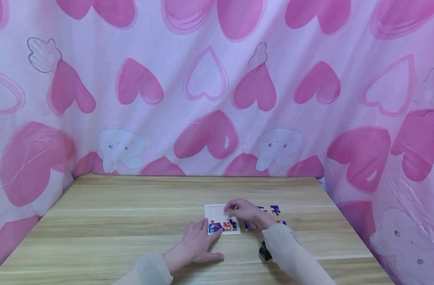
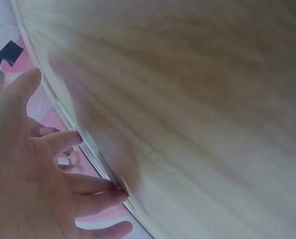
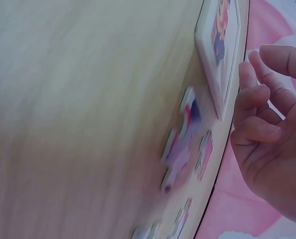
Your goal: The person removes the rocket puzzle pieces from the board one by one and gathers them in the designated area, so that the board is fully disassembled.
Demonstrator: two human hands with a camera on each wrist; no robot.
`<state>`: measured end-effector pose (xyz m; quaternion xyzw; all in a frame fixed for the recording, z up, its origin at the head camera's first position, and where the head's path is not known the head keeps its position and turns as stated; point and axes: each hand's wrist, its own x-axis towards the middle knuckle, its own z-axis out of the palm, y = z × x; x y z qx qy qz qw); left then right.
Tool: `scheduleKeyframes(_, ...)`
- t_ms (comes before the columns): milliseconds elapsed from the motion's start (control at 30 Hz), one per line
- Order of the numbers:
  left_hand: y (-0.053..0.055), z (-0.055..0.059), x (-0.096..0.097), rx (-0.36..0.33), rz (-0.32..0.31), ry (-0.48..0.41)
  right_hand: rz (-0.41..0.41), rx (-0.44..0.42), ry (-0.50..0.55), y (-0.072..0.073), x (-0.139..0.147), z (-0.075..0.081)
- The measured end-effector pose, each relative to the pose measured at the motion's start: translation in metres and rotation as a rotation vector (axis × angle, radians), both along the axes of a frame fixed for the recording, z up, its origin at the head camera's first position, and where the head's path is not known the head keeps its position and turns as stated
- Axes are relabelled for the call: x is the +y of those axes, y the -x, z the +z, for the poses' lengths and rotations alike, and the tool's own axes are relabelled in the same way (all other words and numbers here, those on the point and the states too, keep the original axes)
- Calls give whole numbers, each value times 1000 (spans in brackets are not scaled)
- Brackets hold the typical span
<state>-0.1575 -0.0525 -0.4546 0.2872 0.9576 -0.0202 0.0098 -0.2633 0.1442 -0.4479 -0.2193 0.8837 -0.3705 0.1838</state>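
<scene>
A white-rimmed puzzle tray (image 1: 214,212) lies on the table, with colourful joined pieces (image 1: 222,227) filling its near part. My left hand (image 1: 198,242) is spread flat at the tray's near left corner, fingertips on its edge; the left wrist view shows those fingers along the thin tray side (image 2: 95,152). Over the tray's far right part hovers my right hand (image 1: 242,209), its fingers loosely bent. Nothing shows between the fingers of that hand (image 3: 272,124) in the right wrist view, where the tray rim (image 3: 210,64) stands beside them.
Loose jigsaw pieces lie right of the tray, among them one at the far right (image 1: 275,210) and one partly under the right forearm (image 1: 250,226). A black device (image 1: 265,251) sits at the right wrist. Heart-patterned pink cloth (image 1: 206,134) hangs behind the wooden table (image 1: 131,206).
</scene>
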Motion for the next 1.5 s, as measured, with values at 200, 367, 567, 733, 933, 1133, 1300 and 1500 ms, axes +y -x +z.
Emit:
scheduleKeyframes(200,-1,2,0,29,-9,19,35,-5,-4,3,-12,-1)
scheduleKeyframes(367,-2,3,0,31,-13,25,57,-28,-22,3,-20,-2)
scheduleKeyframes(567,-2,4,0,29,-15,28,69,-73,-25,1,-29,2)
scheduleKeyframes(733,-1,3,-1,29,-23,20,135,-58,-55,1,-36,3)
scheduleKeyframes(933,0,3,-1,37,-34,8,137,-77,-76,0,-42,3)
scheduleKeyframes(1133,-1,4,-1,34,-26,11,143,-88,-101,-1,-44,4)
scheduleKeyframes(1300,-1,3,-1,41,-22,23,140,-93,-116,1,-45,3)
scheduleKeyframes(1500,-1,4,-1,35,-26,17,151,-116,-90,1,-44,3)
